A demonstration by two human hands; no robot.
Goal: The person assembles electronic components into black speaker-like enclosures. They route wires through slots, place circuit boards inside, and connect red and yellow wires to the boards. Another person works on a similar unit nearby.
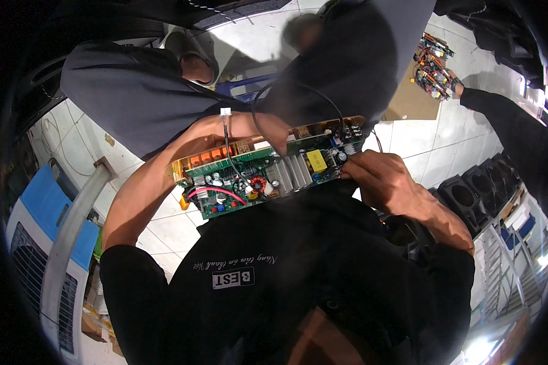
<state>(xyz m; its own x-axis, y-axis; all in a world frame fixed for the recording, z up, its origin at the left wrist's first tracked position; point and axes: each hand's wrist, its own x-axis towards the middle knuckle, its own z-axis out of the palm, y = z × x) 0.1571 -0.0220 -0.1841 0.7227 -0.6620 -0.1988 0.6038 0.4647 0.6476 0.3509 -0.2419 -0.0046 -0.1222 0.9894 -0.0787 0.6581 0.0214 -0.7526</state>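
A long green circuit board assembly (243, 176) lies across my lap, slightly tilted, its right end higher. It carries a silver finned heat sink (289, 174), a yellow transformer (316, 161), a copper-wound ring coil (259, 184) and a pink-red wire (216, 191). My left hand (249, 127) reaches around the far side and grips the board, its thumb over the upper edge. At the right end my right hand (380, 177) is closed, fingertips against the board's corner; whatever they pinch is hidden. A black cable ending in a white plug (226, 112) rises from the board.
Several wired circuit boards (432, 67) lie by a cardboard sheet (411, 97) at the far right, with another person's dark-clothed limb (499, 109) beside them. Black speaker-like boxes (463, 194) stand at right. A blue-and-white appliance (39, 213) stands at left on the tiled floor.
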